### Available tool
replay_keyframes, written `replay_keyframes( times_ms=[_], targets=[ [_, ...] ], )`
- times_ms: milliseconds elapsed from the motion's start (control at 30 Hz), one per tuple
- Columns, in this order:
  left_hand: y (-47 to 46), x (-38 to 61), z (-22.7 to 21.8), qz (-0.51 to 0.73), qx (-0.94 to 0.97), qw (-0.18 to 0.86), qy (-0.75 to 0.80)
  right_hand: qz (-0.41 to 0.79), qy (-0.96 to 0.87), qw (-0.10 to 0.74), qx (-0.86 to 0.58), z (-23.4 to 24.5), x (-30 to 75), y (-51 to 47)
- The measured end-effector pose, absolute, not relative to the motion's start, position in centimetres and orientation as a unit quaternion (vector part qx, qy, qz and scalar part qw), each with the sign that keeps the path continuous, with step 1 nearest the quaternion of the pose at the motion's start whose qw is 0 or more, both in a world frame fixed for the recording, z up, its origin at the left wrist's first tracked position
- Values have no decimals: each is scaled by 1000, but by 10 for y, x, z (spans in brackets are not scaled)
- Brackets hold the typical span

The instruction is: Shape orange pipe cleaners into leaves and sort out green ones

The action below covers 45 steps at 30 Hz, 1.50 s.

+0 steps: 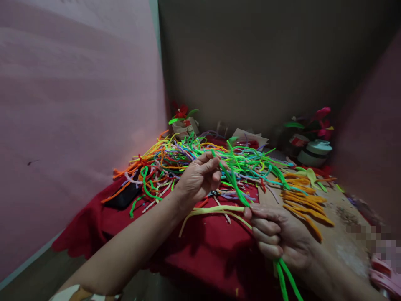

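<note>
Green pipe cleaners (235, 186) stretch between my two hands above the table. My left hand (200, 177) is closed, its thumb and fingertips pinching their upper end. Lower on the right, my right hand (278, 234) is wrapped round the same green strands, whose other ends hang out below the fist. Pale yellow pipe cleaners (216, 210) run to the right hand's thumb and fingers; whether they are held or lie behind it I cannot tell. Behind the hands spreads a tangled heap of pipe cleaners (175, 154) in many colours.
A red cloth (200, 251) covers the table. Orange bent pipe cleaner pieces (303, 200) lie on a brown board (341, 221) at right. A dark flat object (122, 200) sits at left. Behind stand red flowers (181, 112), pink flowers (322, 121) and a pale lidded jar (315, 152).
</note>
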State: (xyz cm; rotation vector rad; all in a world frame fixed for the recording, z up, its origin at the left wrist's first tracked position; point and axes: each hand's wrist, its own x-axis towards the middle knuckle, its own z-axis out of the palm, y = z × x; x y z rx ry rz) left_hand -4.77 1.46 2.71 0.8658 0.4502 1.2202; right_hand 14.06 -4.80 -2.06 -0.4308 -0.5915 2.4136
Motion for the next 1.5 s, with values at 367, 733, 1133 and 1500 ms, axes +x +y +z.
replay_keyframes(
  times_ms=[367, 733, 1133, 1500],
  targets=[
    [21, -53, 30, 574, 541, 508, 346, 857, -255, 364, -259, -17, 134, -57],
    [45, -47, 15, 520, 635, 178, 543, 695, -388, 424, -432, -13, 117, -65],
    [38, -62, 21, 517, 411, 681, 317, 837, -224, 415, -276, -15, 131, -59],
    [34, -60, 16, 533, 402, 705, 241, 879, -204, 377, -208, -25, 133, -59]
  ],
)
